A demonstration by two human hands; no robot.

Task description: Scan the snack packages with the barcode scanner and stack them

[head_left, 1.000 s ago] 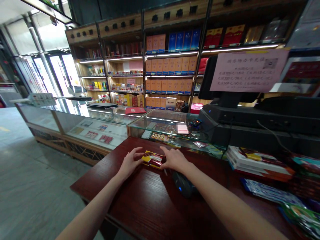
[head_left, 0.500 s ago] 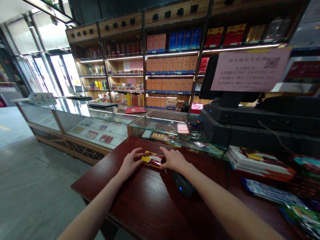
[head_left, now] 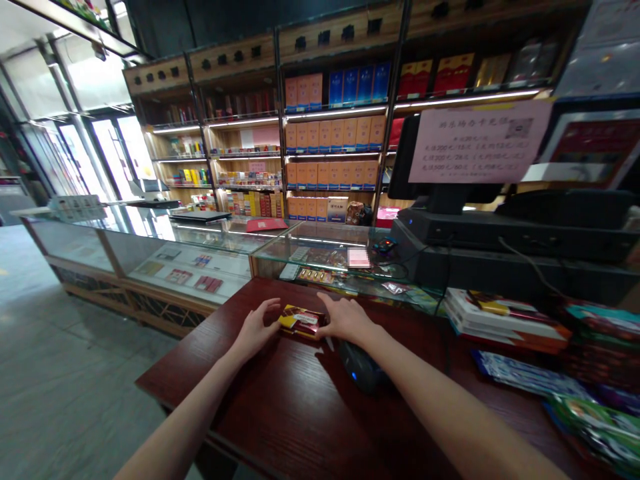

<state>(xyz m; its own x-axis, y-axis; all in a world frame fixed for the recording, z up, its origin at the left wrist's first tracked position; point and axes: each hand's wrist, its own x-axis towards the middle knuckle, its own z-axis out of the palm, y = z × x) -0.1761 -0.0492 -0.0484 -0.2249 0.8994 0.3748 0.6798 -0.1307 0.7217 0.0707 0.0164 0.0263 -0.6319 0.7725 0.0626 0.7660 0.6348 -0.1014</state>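
A small yellow and dark red packet [head_left: 301, 321] lies flat on the dark red wooden table [head_left: 270, 387]. At its left end is my left hand [head_left: 257, 327], thumb close to the packet's edge and fingers apart. My right hand [head_left: 345, 320] is at the right end, its thumb at the packet's edge and its index finger stretched out above. Both hands are open around the packet, which rests on the table between them. Under my right wrist sits a black mouse [head_left: 357, 368] with a blue light.
Behind the table stands a glass display counter [head_left: 320, 243]. On the right are a black monitor with a pink sign [head_left: 475, 143], a stack of white boxes [head_left: 500, 323], a blue packet [head_left: 525, 373] and a green packet [head_left: 595, 427]. Shelves [head_left: 330, 157] of boxes line the back.
The whole view has shifted slightly, so the scene sits a little further left. My hands and the packet keep nearly the same places relative to each other.
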